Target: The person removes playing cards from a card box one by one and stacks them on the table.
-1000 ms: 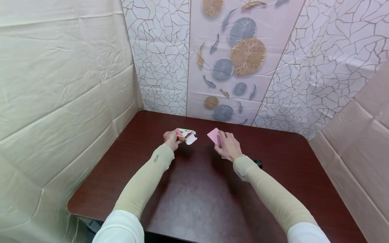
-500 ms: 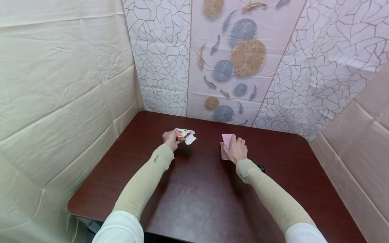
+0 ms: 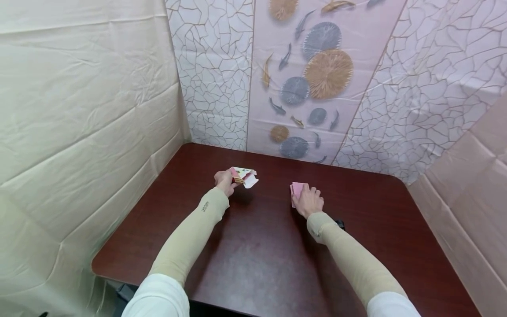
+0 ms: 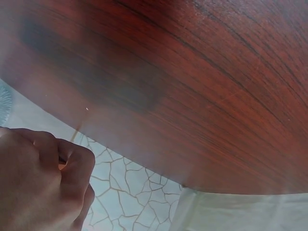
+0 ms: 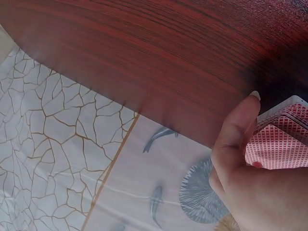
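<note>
My left hand (image 3: 225, 182) grips a small card box (image 3: 244, 172), white and pink with its flaps open toward the right, above the table. In the left wrist view the curled fingers show, while the box is hidden behind them. To the right, my right hand (image 3: 310, 202) holds a deck of playing cards (image 3: 298, 189) low over the table, thumb along one side. Red checked card backs (image 5: 281, 144) show in the right wrist view, slightly fanned and uneven at the edges. Whether the deck touches the table is unclear.
A dark red-brown wooden table (image 3: 237, 246) lies beneath both hands. Patterned cloth (image 3: 293, 88) hangs behind its far edge, and pale cloth (image 3: 87, 114) hangs on the left. Something dark (image 3: 339, 224) is by the right wrist.
My right hand has moved right and slightly nearer with the cards, away from the box. The cards, earlier apart at angles, now lie more closely together. The left hand stays nearly still.
</note>
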A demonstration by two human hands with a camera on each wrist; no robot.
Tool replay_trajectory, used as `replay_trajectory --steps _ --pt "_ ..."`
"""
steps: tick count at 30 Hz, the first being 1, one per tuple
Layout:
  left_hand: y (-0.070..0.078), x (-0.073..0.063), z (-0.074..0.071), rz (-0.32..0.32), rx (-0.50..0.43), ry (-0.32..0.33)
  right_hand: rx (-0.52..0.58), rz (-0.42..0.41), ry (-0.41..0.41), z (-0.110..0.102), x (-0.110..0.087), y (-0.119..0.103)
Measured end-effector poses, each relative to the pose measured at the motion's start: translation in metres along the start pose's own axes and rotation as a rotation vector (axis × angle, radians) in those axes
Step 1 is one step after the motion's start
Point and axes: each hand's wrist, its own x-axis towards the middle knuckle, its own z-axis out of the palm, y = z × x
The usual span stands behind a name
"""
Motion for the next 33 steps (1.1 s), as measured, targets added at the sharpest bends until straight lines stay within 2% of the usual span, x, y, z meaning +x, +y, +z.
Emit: replay_trajectory --steps 14,19,22,25,29,33 --pt "0.0 0.004 -0.001 0.006 0.007 0.0 -0.041 0.001 -0.075 0.0 0.0 -0.002" --pt "-0.002 0.004 -0.001 0.001 -0.029 -0.015 -0.019 0.011 -0.106 -0.002 0.002 -0.002" --pt "-0.004 0.004 0.0 -0.003 -0.032 -0.012 0.009 0.01 -0.094 -0.002 0.003 -0.001" --pt "-0.004 0.003 0.001 0.0 -0.019 -0.013 0.048 -0.043 -0.033 -0.003 0.004 0.0" --pt "-0.003 0.001 0.006 0.001 -0.01 -0.033 0.128 -0.161 0.07 -0.013 0.005 -0.005" --pt "-0.004 -0.001 0.01 -0.017 -0.013 -0.046 0.217 -0.279 0.089 -0.03 0.005 -0.021"
